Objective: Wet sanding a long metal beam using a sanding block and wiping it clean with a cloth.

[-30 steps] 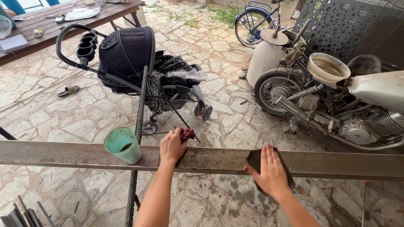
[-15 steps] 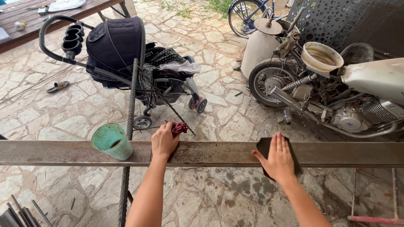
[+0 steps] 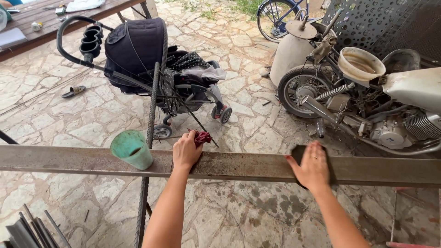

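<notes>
Steel beam (image 3: pixel 239 164) lies under both hands: left (image 3: pixel 186 150) clutching red rag (image 3: pixel 202 137), right (image 3: pixel 313 166) flat on dark pad (image 3: pixel 298 154).

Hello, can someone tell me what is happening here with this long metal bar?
A person leans over a long rusty metal beam that runs across the view. The left hand rests on the beam and holds a dark red rag. The right hand presses a dark flat pad onto the beam. A green plastic cup stands on the beam beside the left hand. Behind are a black stroller and a motorcycle.
</notes>
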